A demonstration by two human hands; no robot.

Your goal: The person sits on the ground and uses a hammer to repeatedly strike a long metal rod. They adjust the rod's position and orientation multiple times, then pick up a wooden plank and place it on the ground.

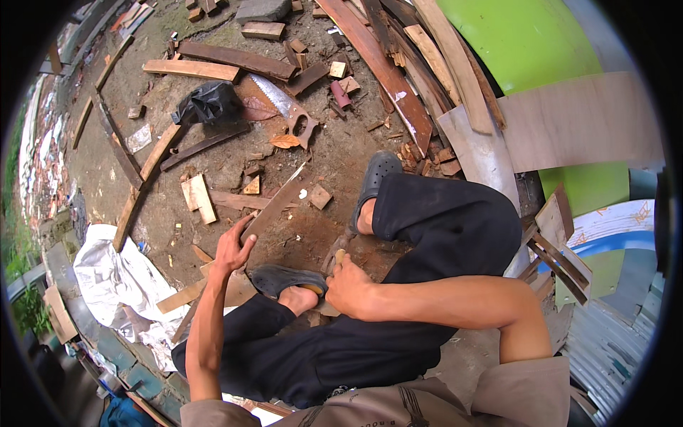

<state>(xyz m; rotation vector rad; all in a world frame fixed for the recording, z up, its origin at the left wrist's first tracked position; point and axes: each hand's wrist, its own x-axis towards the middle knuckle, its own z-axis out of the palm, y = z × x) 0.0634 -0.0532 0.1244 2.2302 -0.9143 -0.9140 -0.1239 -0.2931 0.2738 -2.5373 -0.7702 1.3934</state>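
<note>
My left hand [235,245] grips the near end of a narrow brown wooden board [274,210], thumb on one side and fingers on the other. The board slants away from me to the upper right. Beside my left shoe [274,279], my right hand [348,286] is closed around a tan wooden piece [340,255] that looks like a handle. A dark, narrow part shows next to it, but most of it is hidden by the fingers, so its kind is unclear. A small wood block [320,197] lies just right of the board.
A handsaw [288,114] lies on the dirt ahead, next to a black plastic bag [208,103]. Several planks and offcuts are scattered around, with long boards [384,71] at the upper right. White cloth [117,277] lies left; green sheets [526,43] stand right.
</note>
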